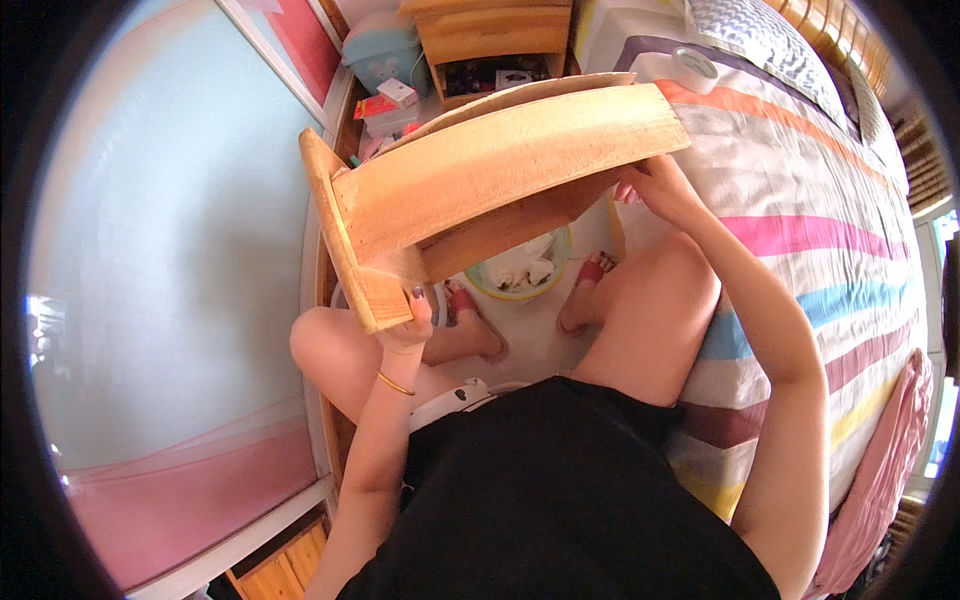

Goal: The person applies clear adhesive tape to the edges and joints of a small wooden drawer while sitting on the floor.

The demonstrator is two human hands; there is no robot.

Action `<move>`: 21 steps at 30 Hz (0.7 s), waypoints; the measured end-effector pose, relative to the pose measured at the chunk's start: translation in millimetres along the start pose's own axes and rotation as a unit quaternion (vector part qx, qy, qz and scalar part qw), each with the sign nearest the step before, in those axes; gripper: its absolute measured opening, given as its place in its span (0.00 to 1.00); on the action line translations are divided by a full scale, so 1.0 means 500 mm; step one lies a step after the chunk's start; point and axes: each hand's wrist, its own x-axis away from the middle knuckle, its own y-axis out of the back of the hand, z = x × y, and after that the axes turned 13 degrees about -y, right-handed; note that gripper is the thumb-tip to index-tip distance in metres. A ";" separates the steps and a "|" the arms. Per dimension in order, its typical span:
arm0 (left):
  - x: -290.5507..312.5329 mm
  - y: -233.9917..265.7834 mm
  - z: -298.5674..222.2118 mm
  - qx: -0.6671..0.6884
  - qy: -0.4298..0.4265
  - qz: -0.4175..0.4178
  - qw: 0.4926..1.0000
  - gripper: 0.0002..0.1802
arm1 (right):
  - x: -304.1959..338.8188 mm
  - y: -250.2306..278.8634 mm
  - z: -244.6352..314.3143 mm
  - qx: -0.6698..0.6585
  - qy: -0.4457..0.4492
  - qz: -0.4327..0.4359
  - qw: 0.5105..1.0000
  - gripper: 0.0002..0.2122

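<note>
A wooden drawer [510, 160] is held up tilted over my lap, its side wall facing me and its thicker front panel at the left. My left hand [408, 325] grips the near lower end of that front panel, with the thumb on the wood. Around the right end of the drawer, my right hand [655, 190] is closed on its lower edge, and some of the fingers are hidden beneath. Below the drawer, a basin [523, 296] with a yellow-green rim stands on the floor between my feet, holding crumpled white pieces.
A bed with a striped cover [800, 240] is close on the right, with a roll of tape [693, 68] on it. Frosted sliding doors [190, 250] stand at the left. Ahead are a wooden nightstand [495, 35] with an open compartment, a blue bin [383, 52] and small boxes [390, 110].
</note>
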 end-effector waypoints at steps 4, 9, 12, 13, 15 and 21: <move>0.030 -0.040 0.028 -0.041 -0.085 -0.058 0.994 0.30 | 0.033 -0.002 0.038 0.025 0.010 -0.052 0.998 0.06; 0.018 -0.055 0.048 -0.051 -0.120 -0.051 0.990 0.28 | 0.021 0.007 0.028 0.074 -0.031 -0.059 0.995 0.05; 0.005 -0.069 0.055 -0.047 -0.121 -0.040 0.991 0.26 | 0.003 0.012 0.015 0.101 -0.040 -0.065 0.992 0.05; 0.002 -0.072 0.059 -0.048 -0.122 -0.036 0.991 0.26 | 0.003 0.009 0.010 0.102 -0.039 -0.064 0.992 0.05; -0.001 -0.070 0.058 -0.051 -0.123 -0.026 0.991 0.25 | 0.011 0.000 0.007 0.066 -0.054 -0.100 0.991 0.07; -0.033 -0.045 0.029 0.102 0.001 -0.011 0.995 0.23 | 0.008 0.009 -0.019 0.127 -0.033 -0.111 0.985 0.08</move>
